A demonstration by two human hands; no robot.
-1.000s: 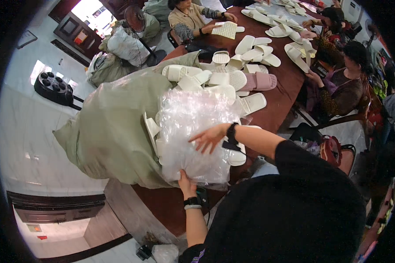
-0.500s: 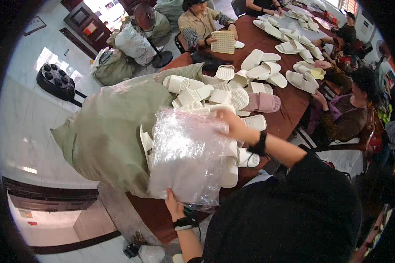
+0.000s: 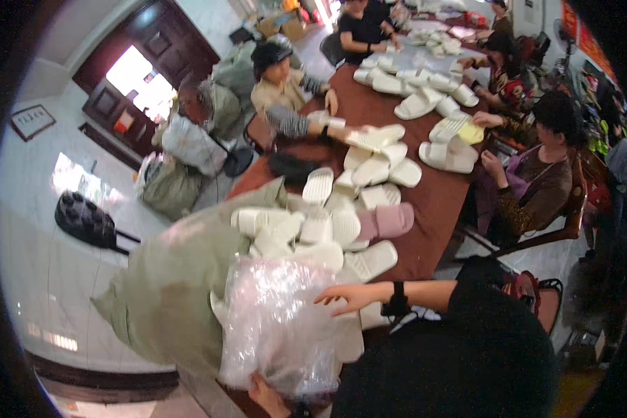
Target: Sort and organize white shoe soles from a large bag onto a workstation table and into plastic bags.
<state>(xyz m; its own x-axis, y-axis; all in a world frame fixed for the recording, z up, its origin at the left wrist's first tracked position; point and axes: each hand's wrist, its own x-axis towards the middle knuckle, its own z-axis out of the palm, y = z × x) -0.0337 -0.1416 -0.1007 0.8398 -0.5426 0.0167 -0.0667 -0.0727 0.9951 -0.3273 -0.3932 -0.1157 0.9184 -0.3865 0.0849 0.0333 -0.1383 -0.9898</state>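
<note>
A crinkled, see-through plastic bag (image 3: 275, 324), possibly a stack of them, lies across the front of a slipper pile. My left hand (image 3: 267, 394) grips its lower edge, the thumb on top and the other fingers hidden beneath. Over the bag's right side is my right hand (image 3: 350, 297), palm down with fingers apart; whether the fingertips touch the plastic I cannot tell. Just beyond the bag are loose white slippers (image 3: 345, 224) and a pink slipper (image 3: 394, 219). A large grey-green sack (image 3: 171, 299) bulges against the bag's left side.
The table has a brown cover (image 3: 435, 216). Across it, a co-worker's hand (image 3: 355, 134) reaches to a white slipper (image 3: 376, 138). A seated person's hand (image 3: 493, 167) is beside more slippers (image 3: 449, 155) at the right. Filled sacks (image 3: 171, 184) stand on the floor at the back left.
The view has tipped upward, so everything sits lower. My right hand has come off the bag's upper right corner and its fingers have spread. The far co-worker now reaches toward the slippers.
</note>
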